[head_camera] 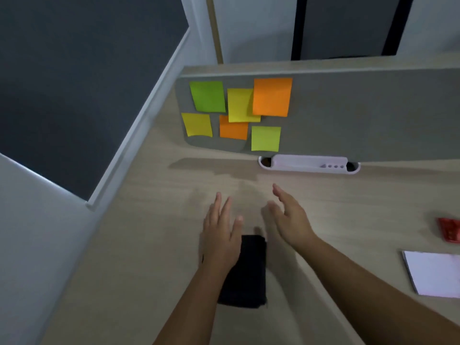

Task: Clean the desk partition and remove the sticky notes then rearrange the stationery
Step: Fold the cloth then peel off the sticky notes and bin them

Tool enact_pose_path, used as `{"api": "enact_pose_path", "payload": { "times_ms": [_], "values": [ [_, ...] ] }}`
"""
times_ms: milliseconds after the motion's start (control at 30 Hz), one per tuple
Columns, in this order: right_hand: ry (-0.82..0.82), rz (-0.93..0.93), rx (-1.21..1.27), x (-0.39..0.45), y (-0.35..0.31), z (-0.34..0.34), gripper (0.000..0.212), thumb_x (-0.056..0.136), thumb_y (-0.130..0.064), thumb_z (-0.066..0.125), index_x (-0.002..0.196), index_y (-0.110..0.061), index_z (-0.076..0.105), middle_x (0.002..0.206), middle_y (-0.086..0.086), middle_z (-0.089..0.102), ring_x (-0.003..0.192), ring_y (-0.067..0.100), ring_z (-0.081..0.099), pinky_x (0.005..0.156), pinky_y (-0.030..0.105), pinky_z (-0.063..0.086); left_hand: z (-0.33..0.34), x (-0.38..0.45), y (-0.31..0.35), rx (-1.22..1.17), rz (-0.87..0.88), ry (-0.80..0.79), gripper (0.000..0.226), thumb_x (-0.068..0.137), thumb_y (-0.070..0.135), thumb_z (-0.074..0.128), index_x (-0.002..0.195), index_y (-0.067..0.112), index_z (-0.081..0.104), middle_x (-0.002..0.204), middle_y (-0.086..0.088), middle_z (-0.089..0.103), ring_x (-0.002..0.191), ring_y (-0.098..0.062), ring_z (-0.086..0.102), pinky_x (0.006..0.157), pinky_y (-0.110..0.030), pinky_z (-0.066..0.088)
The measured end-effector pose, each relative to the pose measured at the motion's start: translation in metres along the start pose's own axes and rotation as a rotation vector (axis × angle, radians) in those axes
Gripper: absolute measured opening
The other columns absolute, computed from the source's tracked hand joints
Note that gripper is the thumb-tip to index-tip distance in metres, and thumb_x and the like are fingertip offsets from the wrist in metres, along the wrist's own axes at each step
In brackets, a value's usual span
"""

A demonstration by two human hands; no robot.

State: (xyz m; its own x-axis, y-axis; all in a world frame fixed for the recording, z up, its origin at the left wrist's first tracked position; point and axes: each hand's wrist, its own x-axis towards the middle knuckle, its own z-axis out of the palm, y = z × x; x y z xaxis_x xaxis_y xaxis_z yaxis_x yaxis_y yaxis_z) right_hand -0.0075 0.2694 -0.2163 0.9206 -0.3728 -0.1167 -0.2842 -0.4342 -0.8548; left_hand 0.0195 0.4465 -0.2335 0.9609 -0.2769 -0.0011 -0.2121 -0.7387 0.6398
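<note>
A grey desk partition [361,115] stands across the back of the wooden desk [149,245]. Several sticky notes cling to its left end: a green one [207,96], a yellow one [240,105], a large orange one [272,97], and lower ones in yellow [197,125], orange [232,130] and lime [265,138]. A folded black cloth [249,272] lies on the desk near me. My left hand [221,235] hovers open over the cloth's left edge. My right hand [290,215] is open, palm facing left, just right of the cloth. Neither hand holds anything.
A white cable tray [308,165] sits in the desk slot below the partition. A red packet [449,231] and a white notepad [435,273] lie at the desk's right edge. A dark wall panel with a white frame [74,95] borders the desk's left side.
</note>
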Motion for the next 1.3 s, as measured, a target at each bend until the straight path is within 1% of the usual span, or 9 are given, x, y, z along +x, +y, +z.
{"api": "enact_pose_path", "payload": {
  "times_ms": [167, 267, 367, 467, 633, 733, 867, 1000, 1300],
  "values": [
    [0.240, 0.180, 0.678, 0.085, -0.066, -0.056, 0.039, 0.093, -0.028, 0.057, 0.130, -0.017, 0.053, 0.116, -0.003, 0.058, 0.107, 0.013, 0.054, 0.086, 0.022, 0.041, -0.029, 0.102, 0.074, -0.616, -0.160, 0.125, 0.034, 0.093, 0.025, 0.058, 0.126, 0.029, 0.055, 0.134, 0.002, 0.045, 0.110, -0.003, 0.053, 0.094, -0.019, 0.042],
    [0.228, 0.198, 0.797, 0.111, -0.099, -0.075, 0.027, 0.089, -0.040, 0.061, 0.107, -0.021, 0.062, 0.095, -0.008, 0.062, 0.089, 0.012, 0.056, 0.074, 0.027, 0.042, -0.038, 0.150, 0.105, -0.955, -0.340, 0.123, 0.038, 0.092, 0.027, 0.061, 0.129, 0.020, 0.053, 0.135, -0.008, 0.054, 0.118, -0.019, 0.056, 0.101, -0.034, 0.043],
    [0.218, 0.163, 0.818, 0.124, -0.119, -0.081, 0.015, 0.085, -0.035, 0.068, 0.088, -0.021, 0.061, 0.079, -0.010, 0.060, 0.068, 0.003, 0.052, 0.059, 0.019, 0.041, -0.043, 0.179, 0.124, -1.020, -0.438, 0.097, 0.046, 0.091, 0.035, 0.062, 0.130, 0.013, 0.051, 0.131, -0.005, 0.056, 0.119, -0.022, 0.053, 0.102, -0.036, 0.042],
    [0.246, 0.095, 0.816, 0.129, -0.116, -0.081, 0.014, 0.085, -0.017, 0.069, 0.074, -0.019, 0.061, 0.071, -0.005, 0.058, 0.058, 0.000, 0.050, 0.046, 0.006, 0.039, -0.044, 0.196, 0.130, -0.989, -0.515, 0.066, 0.024, 0.087, 0.048, 0.063, 0.091, 0.025, 0.058, 0.097, 0.006, 0.058, 0.096, -0.020, 0.053, 0.082, -0.033, 0.042],
    [0.236, 0.179, 0.637, 0.114, -0.057, -0.055, 0.007, 0.085, -0.017, 0.069, 0.081, -0.013, 0.065, 0.077, 0.005, 0.060, 0.067, 0.011, 0.052, 0.060, 0.021, 0.043, -0.044, 0.209, 0.125, -1.059, -0.577, 0.073, 0.031, 0.081, 0.051, 0.069, 0.082, 0.023, 0.056, 0.079, 0.006, 0.053, 0.067, -0.011, 0.047, 0.058, -0.026, 0.031],
    [0.221, 0.254, 0.626, 0.114, -0.035, -0.040, 0.009, 0.085, -0.019, 0.068, 0.082, -0.013, 0.063, 0.077, 0.003, 0.059, 0.067, 0.012, 0.051, 0.061, 0.026, 0.040, -0.042, 0.213, 0.124, -1.181, -0.544, 0.052, 0.031, 0.083, 0.044, 0.069, 0.107, 0.027, 0.059, 0.102, 0.007, 0.065, 0.085, -0.008, 0.059, 0.064, -0.024, 0.035],
    [0.202, 0.264, 0.697, 0.131, -0.034, -0.033, 0.010, 0.085, -0.014, 0.069, 0.077, -0.014, 0.062, 0.079, 0.001, 0.064, 0.075, 0.015, 0.057, 0.071, 0.029, 0.048, -0.039, 0.210, 0.112, -1.198, -0.437, 0.140, 0.010, 0.088, 0.034, 0.067, 0.087, 0.025, 0.063, 0.090, 0.008, 0.067, 0.081, -0.011, 0.058, 0.073, -0.026, 0.043],
    [0.238, 0.285, 0.753, 0.141, -0.032, -0.025, 0.012, 0.082, -0.010, 0.071, 0.075, -0.016, 0.062, 0.079, 0.001, 0.064, 0.078, 0.017, 0.059, 0.075, 0.035, 0.050, -0.040, 0.199, 0.087, -1.233, -0.387, 0.277, 0.036, 0.079, 0.041, 0.075, 0.105, 0.017, 0.066, 0.102, 0.005, 0.070, 0.103, -0.016, 0.062, 0.100, -0.035, 0.042],
    [0.138, 0.250, 0.840, 0.125, -0.018, 0.006, 0.034, 0.079, 0.008, 0.067, 0.107, -0.008, 0.058, 0.071, 0.006, 0.061, 0.071, 0.016, 0.057, 0.074, 0.029, 0.049, -0.084, 0.236, 0.083, -1.399, -0.336, 0.436, 0.015, 0.084, 0.018, 0.073, 0.084, 0.020, 0.059, 0.086, 0.004, 0.066, 0.077, -0.010, 0.059, 0.071, -0.024, 0.045]
  ]
}}
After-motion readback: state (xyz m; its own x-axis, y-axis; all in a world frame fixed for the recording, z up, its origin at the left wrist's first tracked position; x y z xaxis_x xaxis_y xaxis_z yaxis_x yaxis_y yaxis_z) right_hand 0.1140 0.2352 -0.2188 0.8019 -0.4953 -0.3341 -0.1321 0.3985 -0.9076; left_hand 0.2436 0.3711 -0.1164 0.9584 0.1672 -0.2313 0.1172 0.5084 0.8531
